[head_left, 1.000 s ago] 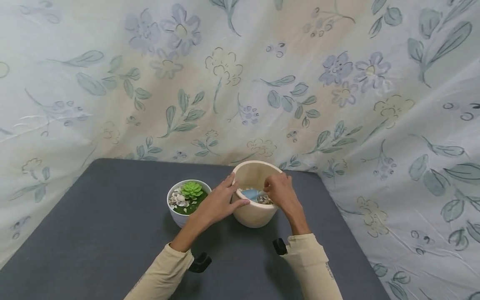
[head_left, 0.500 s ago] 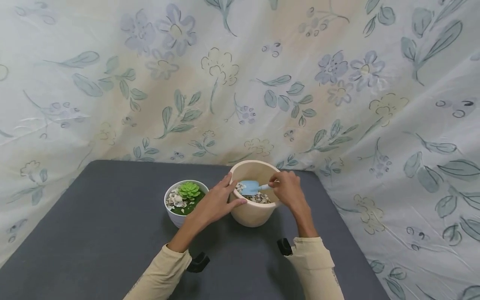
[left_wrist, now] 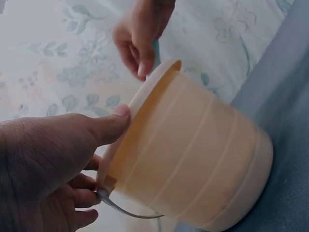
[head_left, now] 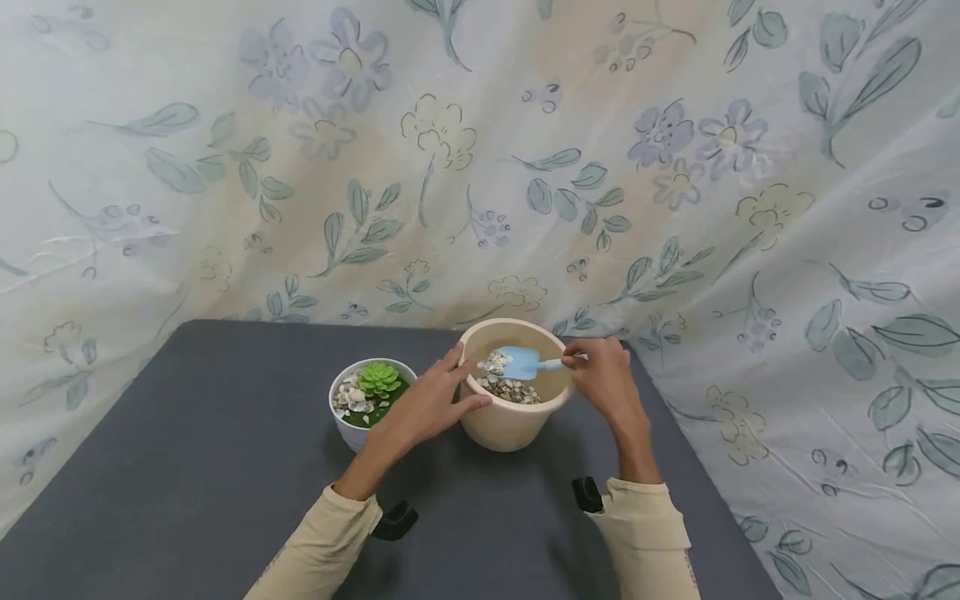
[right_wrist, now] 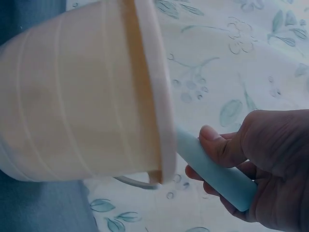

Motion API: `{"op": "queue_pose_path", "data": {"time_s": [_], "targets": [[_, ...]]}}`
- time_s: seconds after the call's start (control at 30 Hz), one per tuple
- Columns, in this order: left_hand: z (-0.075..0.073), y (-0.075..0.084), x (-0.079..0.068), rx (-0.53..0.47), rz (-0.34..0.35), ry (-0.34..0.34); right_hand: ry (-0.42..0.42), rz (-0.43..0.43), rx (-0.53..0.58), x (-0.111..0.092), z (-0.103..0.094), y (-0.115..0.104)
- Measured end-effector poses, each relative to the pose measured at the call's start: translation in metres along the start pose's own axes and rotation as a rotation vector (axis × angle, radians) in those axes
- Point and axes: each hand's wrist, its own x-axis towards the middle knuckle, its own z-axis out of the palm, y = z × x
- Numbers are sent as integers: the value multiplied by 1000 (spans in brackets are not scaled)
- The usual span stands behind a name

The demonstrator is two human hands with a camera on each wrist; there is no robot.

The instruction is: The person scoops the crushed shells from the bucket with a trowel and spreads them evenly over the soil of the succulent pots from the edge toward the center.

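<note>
A cream bucket (head_left: 504, 435) stands on the table, with shell-like pebbles (head_left: 513, 391) at its bottom. My left hand (head_left: 427, 404) holds the bucket's left rim, thumb on the near side and fingers at the outer edge, as the left wrist view of the bucket (left_wrist: 193, 140) shows. My right hand (head_left: 606, 379) grips the handle of a small light-blue shovel (head_left: 522, 363), whose blade points left over the pebbles. Whitish pieces (head_left: 493, 362) lie at the blade's tip. In the right wrist view the bucket wall hides the blade; thumb and fingers wrap the shovel's handle (right_wrist: 212, 171).
Left of the bucket, close to my left forearm, stands a white pot (head_left: 349, 433) with a green succulent (head_left: 379, 379), green moss and pale shells. A floral cloth (head_left: 480, 208) hangs behind the dark grey table (head_left: 187, 467). The bucket's thin handle (left_wrist: 128, 211) hangs down.
My right hand has moved right and slightly up, raising the shovel's blade off the pebbles with pale pieces at its tip. My left hand keeps its place on the rim.
</note>
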Motion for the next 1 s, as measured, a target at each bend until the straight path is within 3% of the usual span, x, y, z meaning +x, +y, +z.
{"op": "queue_pose_path", "data": {"time_s": [0.2,0.53,1.0], "targets": [[-4,-5,-3,18,7,13,6,28,37,-5,-15,0],[-17,-4,-7,30,54,56,62,-38,44,-12,-36,-2],[-33,-11,-22,17,18,97,47,-85,76,-13,-31,-20]]}}
